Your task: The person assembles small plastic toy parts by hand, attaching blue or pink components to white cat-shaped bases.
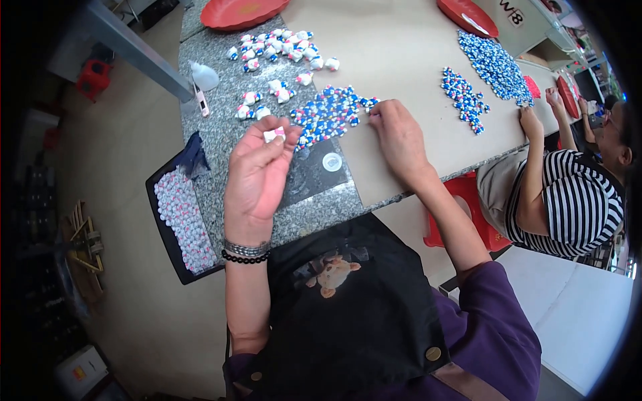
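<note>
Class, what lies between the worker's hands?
The head view shows small blue-and-white pieces and a round white disc between the left hand and right hand.

Far left, a grey metal post (142, 48) and a red stool (94, 77) on the floor; near left, a white box (85, 365); right, a person (575, 197) in a striped top beside a second red seat (466, 197).

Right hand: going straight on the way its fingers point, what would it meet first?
The right hand would probably first meet the right end of the pile of small blue-and-white pieces, though depth is unclear.
</note>
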Available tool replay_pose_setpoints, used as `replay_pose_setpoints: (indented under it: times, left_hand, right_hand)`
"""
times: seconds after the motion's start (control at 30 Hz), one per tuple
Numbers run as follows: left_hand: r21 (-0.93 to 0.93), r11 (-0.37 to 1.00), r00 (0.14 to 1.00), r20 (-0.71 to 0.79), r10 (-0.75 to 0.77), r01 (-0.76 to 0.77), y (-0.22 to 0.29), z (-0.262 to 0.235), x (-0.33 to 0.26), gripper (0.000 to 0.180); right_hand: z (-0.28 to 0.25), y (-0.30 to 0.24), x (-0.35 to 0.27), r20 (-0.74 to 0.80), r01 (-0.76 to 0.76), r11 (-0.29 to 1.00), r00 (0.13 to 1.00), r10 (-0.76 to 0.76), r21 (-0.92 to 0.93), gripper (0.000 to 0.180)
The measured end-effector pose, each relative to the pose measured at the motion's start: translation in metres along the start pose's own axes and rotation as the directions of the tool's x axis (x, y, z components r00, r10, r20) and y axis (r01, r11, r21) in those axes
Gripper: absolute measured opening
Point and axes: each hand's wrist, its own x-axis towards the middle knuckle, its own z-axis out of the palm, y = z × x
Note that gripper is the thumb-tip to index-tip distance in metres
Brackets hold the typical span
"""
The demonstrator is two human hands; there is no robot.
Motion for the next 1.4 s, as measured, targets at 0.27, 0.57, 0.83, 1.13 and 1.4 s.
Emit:
replay_pose_setpoints:
  times: [0.27, 0.57, 0.83, 1.13, 1.4]
  left_hand:
    - [-0.207, 0.973, 0.976, 0.211, -0.056, 0.101, -0.018, -0.012, -0.029, 0.026]
    - [-0.229, 0.961, 0.986, 0.086, -0.141, 0.158, -0.027, 0.0, -0.048, 0.039]
    - [-0.127, 0.986, 0.994, 0.039, -0.103, 0.107, -0.029, -0.01, -0.054, 0.037]
    - [-0.198, 0.971, 0.987, 0.111, -0.113, 0.133, -0.027, -0.023, -0.064, 0.03]
    - [-0.042, 0.999, 0.999, -0.02, -0.034, 0.033, -0.025, -0.026, -0.07, 0.028]
  right_hand:
    - [-0.028, -0.019, 0.002, 0.523, -0.58, 0.238, 0.81, 0.265, 0.779, 0.009]
    - [-0.039, -0.042, -0.007, 0.605, -0.599, -0.083, 0.787, 0.125, 0.796, 0.012]
    - [-0.036, -0.051, -0.004, 0.367, -0.35, 0.548, 0.926, 0.082, 0.76, 0.01]
    - [-0.027, -0.057, 0.001, 0.194, 0.32, 0.882, 0.895, -0.401, 0.346, 0.014]
    - [-0.029, -0.061, 0.006, 0.311, 0.492, 0.865, 0.81, -0.497, 0.103, 0.009]
